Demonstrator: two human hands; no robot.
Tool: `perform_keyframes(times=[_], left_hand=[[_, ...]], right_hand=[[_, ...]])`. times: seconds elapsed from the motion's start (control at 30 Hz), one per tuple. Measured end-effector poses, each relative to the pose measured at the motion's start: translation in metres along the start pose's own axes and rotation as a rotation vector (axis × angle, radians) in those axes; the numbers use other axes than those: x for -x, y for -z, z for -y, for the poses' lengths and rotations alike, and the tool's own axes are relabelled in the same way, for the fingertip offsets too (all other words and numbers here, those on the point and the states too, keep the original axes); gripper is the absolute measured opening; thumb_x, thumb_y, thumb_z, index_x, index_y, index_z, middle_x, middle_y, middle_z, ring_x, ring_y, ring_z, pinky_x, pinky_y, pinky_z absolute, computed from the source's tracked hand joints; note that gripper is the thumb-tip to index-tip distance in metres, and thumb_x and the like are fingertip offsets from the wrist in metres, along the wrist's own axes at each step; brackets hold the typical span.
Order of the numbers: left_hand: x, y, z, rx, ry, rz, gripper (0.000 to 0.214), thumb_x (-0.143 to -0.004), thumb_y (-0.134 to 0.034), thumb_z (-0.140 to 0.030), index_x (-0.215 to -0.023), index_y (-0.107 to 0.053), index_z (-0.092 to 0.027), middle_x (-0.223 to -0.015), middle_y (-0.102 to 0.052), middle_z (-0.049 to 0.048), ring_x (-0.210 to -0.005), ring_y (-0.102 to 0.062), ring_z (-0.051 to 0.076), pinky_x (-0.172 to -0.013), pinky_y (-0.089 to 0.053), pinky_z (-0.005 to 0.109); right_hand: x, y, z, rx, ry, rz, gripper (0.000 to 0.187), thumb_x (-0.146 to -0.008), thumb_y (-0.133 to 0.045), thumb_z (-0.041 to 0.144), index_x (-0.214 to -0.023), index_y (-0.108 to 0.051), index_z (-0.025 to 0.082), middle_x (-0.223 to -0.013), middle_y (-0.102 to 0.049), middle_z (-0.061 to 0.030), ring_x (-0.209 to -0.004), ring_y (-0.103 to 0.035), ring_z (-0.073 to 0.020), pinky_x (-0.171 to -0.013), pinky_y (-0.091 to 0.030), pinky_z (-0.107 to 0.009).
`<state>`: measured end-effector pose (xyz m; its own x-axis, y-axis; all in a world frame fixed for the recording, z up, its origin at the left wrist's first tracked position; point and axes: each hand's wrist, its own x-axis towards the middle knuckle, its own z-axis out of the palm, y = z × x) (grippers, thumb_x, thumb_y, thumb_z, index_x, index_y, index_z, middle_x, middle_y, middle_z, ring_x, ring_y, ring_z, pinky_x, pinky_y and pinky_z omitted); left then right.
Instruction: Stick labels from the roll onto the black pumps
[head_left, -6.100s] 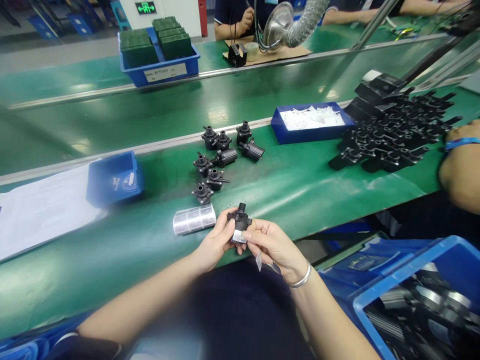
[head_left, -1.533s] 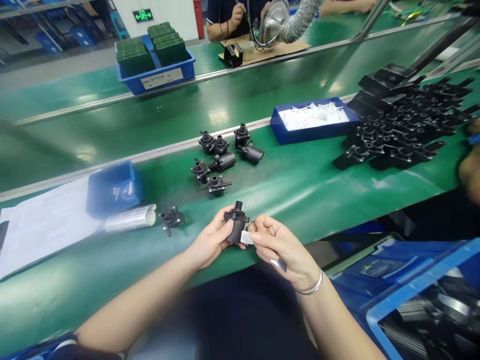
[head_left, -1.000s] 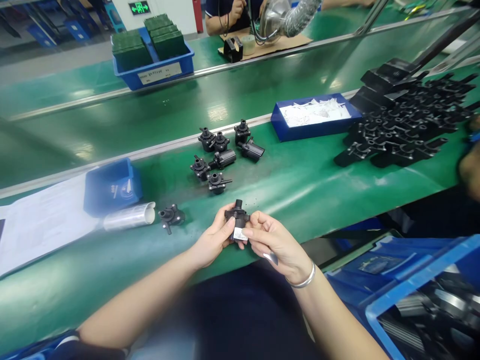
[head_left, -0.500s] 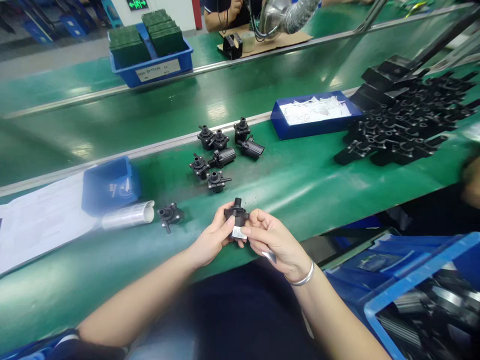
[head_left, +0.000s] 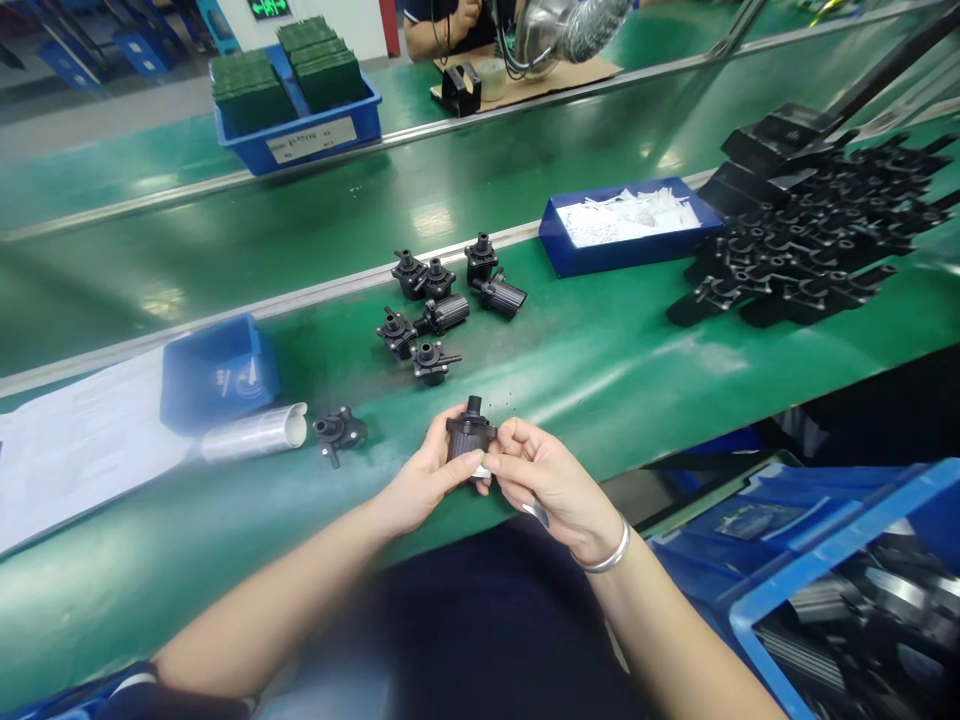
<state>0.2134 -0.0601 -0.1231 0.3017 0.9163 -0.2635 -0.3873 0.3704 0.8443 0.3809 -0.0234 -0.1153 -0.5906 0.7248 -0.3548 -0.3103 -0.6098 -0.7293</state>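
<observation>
My left hand (head_left: 420, 485) is closed around a small black water pump (head_left: 470, 438), its spout pointing up and its ribbed body toward me. A small white label (head_left: 481, 472) lies low on the ribbed side, mostly hidden under my fingertips. My right hand (head_left: 551, 485) is closed in a pinch on this label, with its fingers near the pump's side outlet. A flat silvery piece (head_left: 537, 513) sticks out below the right fingers; its kind cannot be made out. Another pump (head_left: 340, 430) lies on the green bench to the left.
Several black pumps (head_left: 431, 362) stand or lie ahead. A blue tray (head_left: 622, 258) holds white strips; many pumps (head_left: 795, 250) crowd the right. Papers (head_left: 75, 440), a clear roll (head_left: 255, 433) and a blue bin (head_left: 217, 375) are left. A blue crate (head_left: 847, 560) stands at lower right.
My left thumb has moved down from the pump's upper body onto the label, near the right thumb. The ribbed side now shows more, and the label less.
</observation>
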Motion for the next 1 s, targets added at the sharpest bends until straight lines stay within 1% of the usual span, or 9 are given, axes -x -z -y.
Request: perform_keyframes(times=[0.17, 0.3, 0.37, 0.43, 0.5, 0.63, 0.77, 0.9, 1.0], left_hand=[[-0.003, 0.002, 0.005, -0.024, -0.057, -0.055, 0.055, -0.084, -0.064, -0.022, -0.128, -0.031, -0.024, -0.091, -0.055, -0.0008, -0.065, -0.06, 0.011, -0.066, -0.053, 0.031], [-0.005, -0.002, 0.006, -0.069, -0.071, -0.206, 0.057, -0.074, -0.07, -0.016, -0.118, -0.036, -0.023, -0.078, -0.053, -0.0056, -0.045, -0.051, 0.007, -0.046, -0.047, 0.024], [-0.003, -0.003, 0.001, -0.098, -0.075, -0.225, 0.052, -0.076, -0.068, -0.019, -0.116, -0.036, -0.023, -0.077, -0.052, -0.0061, -0.044, -0.05, 0.007, -0.045, -0.05, 0.026], [0.005, 0.0, -0.009, -0.206, -0.098, -0.185, 0.04, -0.085, -0.06, -0.028, -0.117, -0.036, -0.022, -0.079, -0.052, -0.0047, -0.049, -0.054, 0.008, -0.056, -0.056, 0.033], [0.017, 0.007, -0.019, -0.457, -0.14, -0.198, 0.035, -0.091, -0.053, -0.033, -0.121, -0.037, -0.023, -0.086, -0.056, -0.0009, -0.064, -0.062, 0.013, -0.073, -0.056, 0.039], [0.034, 0.026, -0.027, -1.036, -0.283, -0.35, 0.042, -0.082, -0.066, -0.027, -0.117, -0.045, -0.023, -0.11, -0.058, 0.0073, -0.096, -0.063, 0.021, -0.088, -0.05, 0.039], [0.034, 0.037, -0.02, -1.388, -0.491, -0.284, 0.043, -0.08, -0.063, -0.016, -0.119, -0.048, -0.023, -0.113, -0.06, 0.0084, -0.107, -0.058, 0.024, -0.094, -0.047, 0.041], [0.035, 0.044, -0.016, -1.629, -0.603, -0.311, 0.04, -0.082, -0.063, -0.017, -0.119, -0.05, -0.019, -0.124, -0.057, 0.0136, -0.115, -0.053, 0.028, -0.099, -0.043, 0.048], [0.04, 0.049, -0.018, -1.589, -0.614, -0.409, 0.035, -0.084, -0.063, -0.019, -0.116, -0.05, -0.019, -0.122, -0.057, 0.0135, -0.115, -0.054, 0.027, -0.098, -0.044, 0.048]], right_hand=[[0.006, 0.014, 0.008, 0.103, 0.058, -0.14, 0.023, -0.081, -0.073, 0.028, -0.084, -0.052, 0.02, -0.069, -0.057, 0.0062, -0.034, -0.032, 0.0001, -0.034, -0.017, -0.017], [0.007, 0.025, 0.011, 0.064, 0.085, -0.161, 0.017, -0.083, -0.071, 0.026, -0.084, -0.055, 0.019, -0.085, -0.062, 0.0016, -0.036, -0.032, 0.0014, -0.035, -0.02, -0.018], [0.007, 0.027, 0.013, 0.013, 0.094, -0.183, 0.015, -0.083, -0.071, 0.024, -0.085, -0.057, 0.02, -0.092, -0.061, 0.0005, -0.04, -0.038, 0.0002, -0.035, -0.021, -0.017], [0.008, 0.026, 0.015, -0.046, 0.11, -0.203, 0.015, -0.081, -0.073, 0.022, -0.086, -0.059, 0.02, -0.097, -0.06, -0.0006, -0.051, -0.048, -0.0033, -0.036, -0.025, -0.016], [0.008, 0.026, 0.016, -0.085, 0.117, -0.189, 0.017, -0.078, -0.075, 0.019, -0.088, -0.061, 0.021, -0.102, -0.059, -0.0017, -0.065, -0.056, -0.0079, -0.04, -0.032, -0.015], [0.005, 0.027, 0.013, -0.128, 0.131, -0.14, 0.023, -0.075, -0.077, 0.012, -0.089, -0.063, 0.022, -0.111, -0.057, -0.0012, -0.08, -0.058, -0.0101, -0.057, -0.047, -0.017], [-0.001, 0.027, 0.008, -0.139, 0.133, -0.114, 0.024, -0.074, -0.078, 0.011, -0.089, -0.063, 0.023, -0.112, -0.056, 0.0008, -0.08, -0.057, -0.0085, -0.066, -0.05, -0.019], [-0.002, 0.028, 0.006, -0.118, 0.14, -0.111, 0.024, -0.073, -0.079, 0.013, -0.088, -0.064, 0.024, -0.112, -0.057, 0.0017, -0.078, -0.058, -0.008, -0.067, -0.05, -0.02], [0.0, 0.03, 0.005, -0.105, 0.143, -0.117, 0.023, -0.073, -0.079, 0.014, -0.086, -0.064, 0.023, -0.112, -0.057, 0.0014, -0.075, -0.057, -0.0078, -0.067, -0.05, -0.021]])
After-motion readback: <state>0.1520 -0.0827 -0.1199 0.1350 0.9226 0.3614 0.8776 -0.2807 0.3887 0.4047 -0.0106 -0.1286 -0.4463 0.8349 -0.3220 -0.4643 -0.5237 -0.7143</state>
